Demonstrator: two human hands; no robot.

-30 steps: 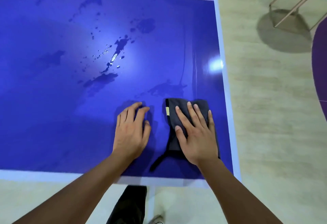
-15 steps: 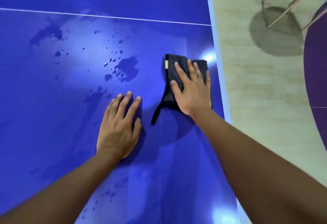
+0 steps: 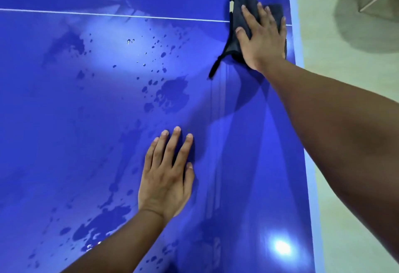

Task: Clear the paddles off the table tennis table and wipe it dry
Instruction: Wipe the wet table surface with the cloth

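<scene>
Table tennis table [image 3: 86,143]: blue, glossy top, crossed by a thin white line [image 3: 108,14], which serves as the reference for every place below.

Cloth [image 3: 241,7]: dark grey, folded, lying across the right end of the white line, close to the table's pale side edge. A dark strap trails from it to the near side of the line.

Right hand [image 3: 261,42]: flat on the cloth, over the line. Fingers straight and slightly spread, pressing down.

Left hand [image 3: 166,177]: palm down on the bare tabletop, well to the near side of the line. Fingers straight and a little apart, thumb alongside.

Water [image 3: 172,93]: drops and dark patches scattered on the near side of the line, left of both hands.

Floor [image 3: 356,121]: pale, beyond the line's right end.
</scene>
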